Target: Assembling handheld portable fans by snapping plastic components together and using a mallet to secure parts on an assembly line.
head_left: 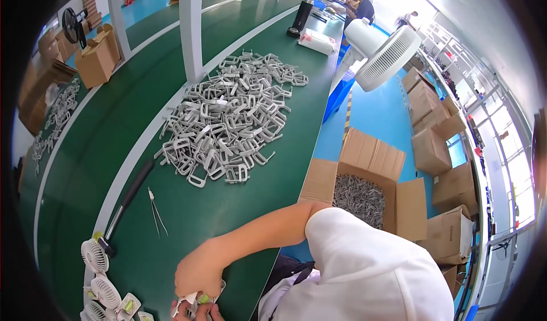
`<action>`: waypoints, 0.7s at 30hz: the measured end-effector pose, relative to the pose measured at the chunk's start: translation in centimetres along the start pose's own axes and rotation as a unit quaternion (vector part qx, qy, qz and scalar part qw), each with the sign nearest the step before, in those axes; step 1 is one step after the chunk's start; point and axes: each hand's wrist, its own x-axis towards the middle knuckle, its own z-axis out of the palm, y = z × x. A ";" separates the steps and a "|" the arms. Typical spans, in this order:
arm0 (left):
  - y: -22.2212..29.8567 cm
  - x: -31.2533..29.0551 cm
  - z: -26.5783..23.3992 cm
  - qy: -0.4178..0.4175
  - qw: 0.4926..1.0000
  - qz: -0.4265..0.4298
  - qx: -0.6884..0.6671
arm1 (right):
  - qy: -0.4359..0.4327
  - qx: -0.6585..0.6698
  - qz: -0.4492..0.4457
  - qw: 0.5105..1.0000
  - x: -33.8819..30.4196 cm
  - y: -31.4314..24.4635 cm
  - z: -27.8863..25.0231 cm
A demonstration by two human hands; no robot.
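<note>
At the lower edge of the table, my right hand (199, 270) is bent down over a small white plastic part (191, 299) with a yellow-green piece on it. Fingers of my left hand (200, 314) curl round the same part from below, partly cut off by the picture's edge. My right fingertips are mostly hidden behind the hand. Left of my hands lie several small white fans (94, 255), some with yellow-green pieces. Above them rest a black-handled hammer (126, 198) and metal tweezers (155, 211).
A large heap of pale grey plastic frames (228, 116) covers the green table (250, 201) farther off. A black bottle (300, 18), a white packet (317, 41) and a white fan (383, 53) stand beyond. At right, an open carton (371, 156) holds grey parts. People (360, 5) work far off.
</note>
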 end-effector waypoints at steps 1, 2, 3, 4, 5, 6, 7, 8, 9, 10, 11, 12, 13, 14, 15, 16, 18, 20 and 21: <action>-0.1 -0.2 0.3 -0.009 0.998 -0.040 -0.047 | 0.006 -0.001 -0.001 1.000 -0.1 0.0 -0.1; -0.3 -0.4 0.6 -0.019 0.992 -0.079 -0.096 | 0.010 -0.002 -0.001 1.000 -0.1 0.0 -0.1; -0.9 -0.7 0.7 -0.020 0.992 -0.078 -0.096 | 0.011 -0.002 -0.001 1.000 0.0 0.0 0.0; -1.4 -1.0 0.5 -0.006 0.996 -0.045 -0.071 | 0.018 0.014 -0.014 1.000 0.2 0.0 0.0; -1.7 -1.4 0.4 0.006 0.999 -0.013 -0.045 | 0.023 0.031 -0.030 0.999 0.5 -0.1 0.2; -1.8 -1.7 0.5 0.002 0.999 -0.022 -0.036 | 0.022 0.037 -0.042 0.998 0.8 -0.1 0.3; -1.9 -1.9 0.8 0.041 0.998 -0.001 -0.044 | 0.013 0.024 -0.048 0.998 1.5 -0.3 0.4; -1.8 -2.0 1.3 0.077 0.996 0.016 -0.048 | 0.003 0.014 -0.061 0.998 2.1 -0.5 0.5; -2.0 -2.4 1.6 0.107 0.993 0.028 -0.042 | 0.017 0.035 -0.076 0.996 2.2 -0.5 0.8; -2.2 -2.7 1.4 0.133 0.990 0.034 -0.029 | 0.029 0.062 -0.097 0.993 1.8 -1.0 0.4; -2.4 -2.0 2.6 0.155 0.985 0.053 -0.059 | -0.023 0.024 -0.045 0.998 0.6 -1.0 -0.3; -1.7 -1.2 2.4 0.143 0.986 0.056 -0.071 | -0.010 0.043 0.018 0.999 -0.7 -1.7 -0.5; -1.8 -1.8 3.5 0.147 0.986 0.036 -0.075 | 0.002 0.030 0.036 0.999 -1.4 -1.9 -0.4; -1.1 -1.1 3.5 0.151 0.986 0.036 -0.060 | 0.033 0.010 0.019 0.999 -2.0 -1.7 -0.3; -0.9 -0.8 3.3 0.164 0.983 0.025 -0.080 | 0.045 0.008 0.011 0.999 -1.7 -1.2 0.1; -1.1 -1.2 3.0 0.167 0.981 0.015 -0.098 | 0.051 0.006 0.011 0.999 -1.1 -1.5 0.5; -1.2 -1.8 3.3 0.177 0.979 0.016 -0.101 | 0.039 0.026 0.019 0.999 -0.5 -1.8 0.8; -1.9 -2.1 3.8 0.195 0.974 0.043 -0.104 | 0.048 0.041 0.074 0.995 0.0 -2.0 1.3; -2.3 -2.0 4.0 0.207 0.970 0.061 -0.110 | 0.038 0.044 0.067 0.996 0.1 -2.1 1.6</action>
